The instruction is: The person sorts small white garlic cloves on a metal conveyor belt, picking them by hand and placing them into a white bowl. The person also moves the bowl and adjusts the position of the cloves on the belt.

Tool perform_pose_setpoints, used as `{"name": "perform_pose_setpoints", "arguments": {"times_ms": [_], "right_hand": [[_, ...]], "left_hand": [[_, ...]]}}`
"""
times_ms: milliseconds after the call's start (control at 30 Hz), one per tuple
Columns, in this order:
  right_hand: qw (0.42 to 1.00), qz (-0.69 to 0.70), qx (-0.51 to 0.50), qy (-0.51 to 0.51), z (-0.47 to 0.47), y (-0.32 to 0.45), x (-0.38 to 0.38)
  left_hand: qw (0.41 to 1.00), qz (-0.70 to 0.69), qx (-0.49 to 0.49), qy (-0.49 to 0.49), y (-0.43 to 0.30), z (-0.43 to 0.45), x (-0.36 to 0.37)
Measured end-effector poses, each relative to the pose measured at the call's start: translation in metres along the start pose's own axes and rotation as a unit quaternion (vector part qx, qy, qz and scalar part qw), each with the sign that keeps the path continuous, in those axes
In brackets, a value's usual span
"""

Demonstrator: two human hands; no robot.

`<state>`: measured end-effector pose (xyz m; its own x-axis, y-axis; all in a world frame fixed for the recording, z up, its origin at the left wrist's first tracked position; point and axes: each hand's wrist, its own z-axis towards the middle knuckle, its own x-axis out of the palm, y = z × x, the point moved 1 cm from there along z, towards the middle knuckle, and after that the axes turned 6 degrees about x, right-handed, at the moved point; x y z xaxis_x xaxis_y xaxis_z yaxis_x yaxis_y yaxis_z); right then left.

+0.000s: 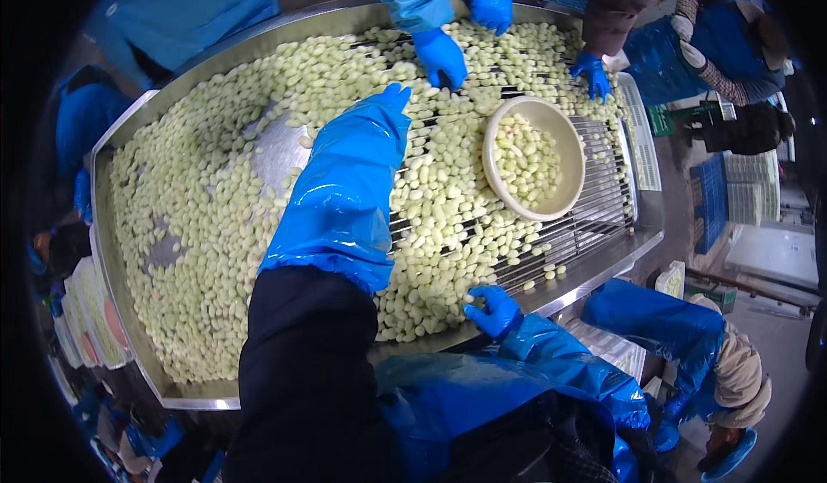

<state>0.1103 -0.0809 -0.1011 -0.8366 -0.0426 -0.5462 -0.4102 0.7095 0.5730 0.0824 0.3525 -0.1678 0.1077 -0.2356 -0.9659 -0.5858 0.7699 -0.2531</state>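
Observation:
My left hand (393,97), in a blue glove and a long blue sleeve cover, reaches across the metal sorting table (585,258). Its fingertips touch pale green oval fruits (446,212) that look like grapes; whether it holds any is hidden. Near the table's front edge is my right hand (494,312), also blue-gloved, with thumb and forefinger curved apart beside a few fruits. A cream round bowl (577,179) partly filled with the same fruits stands on the table's slatted part, right of my left hand.
Across the table, co-workers' gloved hands (442,60) (491,11) (591,75) reach among the fruits. A perforated white tray (639,131) adjoins the right end. Blue crates (709,202) stand farther right, near other people. Stacked trays are at the far left.

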Motion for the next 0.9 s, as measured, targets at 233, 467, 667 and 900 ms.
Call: {"name": "perform_pose_setpoints", "arguments": {"times_ms": [233,467,667,900], "right_hand": [[1.000,0.014,0.010,-0.018,-0.002,0.004,-0.002],[0.998,0.053,-0.008,-0.035,0.002,-0.013,0.008],[0.996,0.078,0.018,-0.048,0.001,0.009,0.007],[0.749,0.611,0.056,0.249,-0.026,0.062,0.008]], "left_hand": [[0.998,0.039,-0.021,0.048,0.022,0.011,0.030],[0.948,-0.293,-0.045,-0.113,0.051,-0.075,0.032],[0.796,-0.565,-0.162,-0.149,-0.023,-0.179,-0.006],[0.799,-0.532,0.184,-0.211,-0.165,-0.290,-0.009]]}}
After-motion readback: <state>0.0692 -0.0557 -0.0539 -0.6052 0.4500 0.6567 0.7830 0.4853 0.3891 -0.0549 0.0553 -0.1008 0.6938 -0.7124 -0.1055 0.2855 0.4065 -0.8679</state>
